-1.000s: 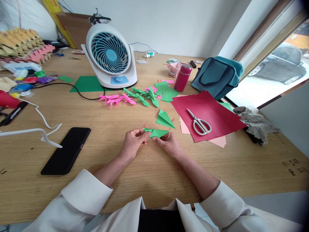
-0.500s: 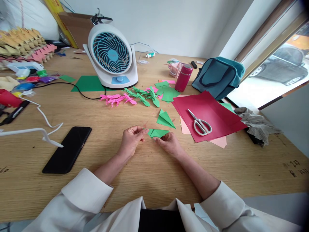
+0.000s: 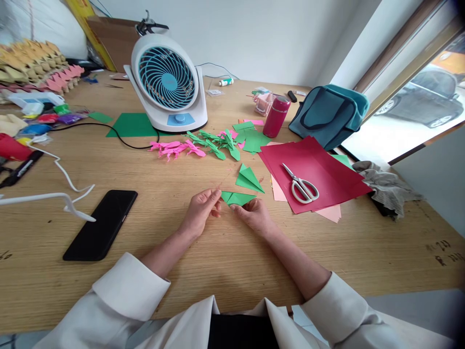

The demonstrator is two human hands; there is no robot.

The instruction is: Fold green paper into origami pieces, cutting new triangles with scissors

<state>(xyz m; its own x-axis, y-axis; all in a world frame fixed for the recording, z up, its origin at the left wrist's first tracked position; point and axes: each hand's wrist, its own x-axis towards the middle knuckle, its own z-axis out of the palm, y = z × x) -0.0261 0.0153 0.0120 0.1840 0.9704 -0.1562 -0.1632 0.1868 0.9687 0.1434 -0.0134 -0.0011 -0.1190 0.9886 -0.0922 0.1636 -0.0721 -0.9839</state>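
Observation:
Between my hands is a folded piece of green paper (image 3: 237, 198), held just above the wooden table. My left hand (image 3: 202, 209) pinches its left corner between thumb and fingers. On the lower right side, my right hand (image 3: 255, 216) grips the paper with the thumb on top and the fingers partly hidden behind it. Another folded green paper (image 3: 249, 179) lies on the table just beyond. Farther back sit several green paper figures (image 3: 218, 144) and, to their left, pink paper figures (image 3: 177, 149).
Scissors (image 3: 304, 189) rest on red paper sheets (image 3: 327, 169) at the right. A fan (image 3: 169, 82), a red flask (image 3: 276, 117) and a teal bag (image 3: 329, 116) stand behind. At the left, a phone (image 3: 101, 225) lies under a white stand arm (image 3: 47, 198).
My left hand has shifted slightly at the paper's left corner, its lower fingers a little more spread. My right hand keeps its grip in nearly the same place.

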